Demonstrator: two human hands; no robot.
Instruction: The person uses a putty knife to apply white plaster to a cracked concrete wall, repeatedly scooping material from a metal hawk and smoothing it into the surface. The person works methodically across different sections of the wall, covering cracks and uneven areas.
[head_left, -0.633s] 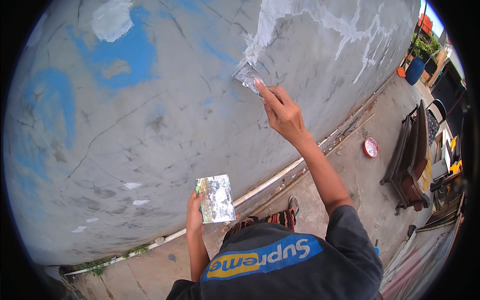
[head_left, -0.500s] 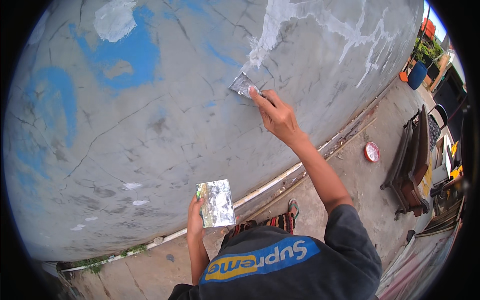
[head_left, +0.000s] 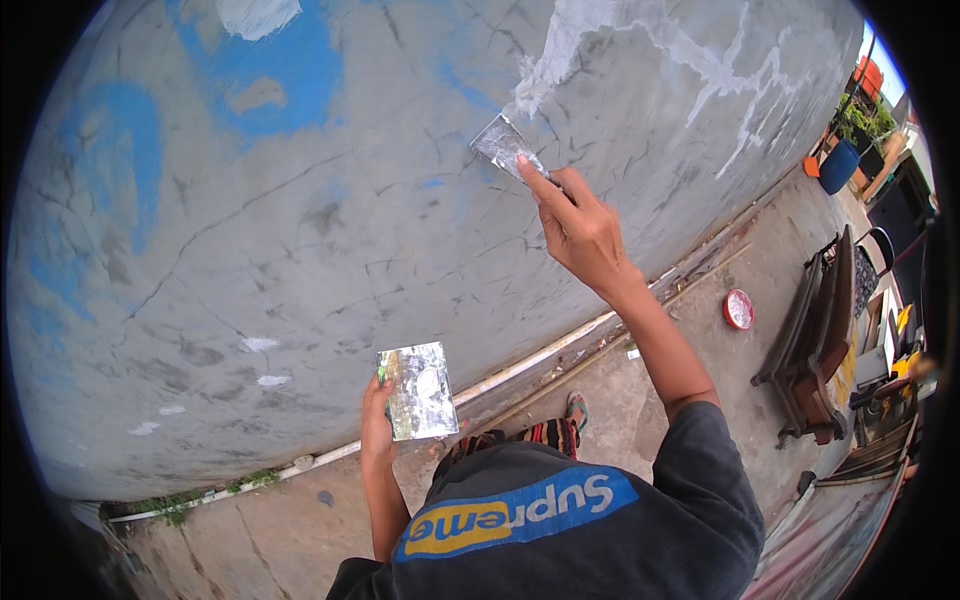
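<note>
My right hand (head_left: pixel 585 225) grips a putty knife (head_left: pixel 512 145), its wide grey blade lying against the cracked grey wall (head_left: pixel 330 270). The thumb presses along the blade. Just above the blade ends a white band of filler (head_left: pixel 545 80), which runs up and to the right across the wall. Lower down and to the left, my left hand (head_left: pixel 377 415) holds a flat rectangular board (head_left: pixel 418 390) by its left edge. White paste is smeared over the board, with a thicker dab near its middle.
Blue paint patches (head_left: pixel 290 85) mark the wall's left part. A white pipe (head_left: pixel 540 365) runs along the wall's foot. On the concrete floor stand a red bowl with white paste (head_left: pixel 738 310), a dark wooden bench (head_left: pixel 815 345) and, farther back, a blue barrel (head_left: pixel 838 166).
The view has shifted a little. The putty knife stays at the lower end of the white filler, its blade now showing more fully. My left hand still holds the board.
</note>
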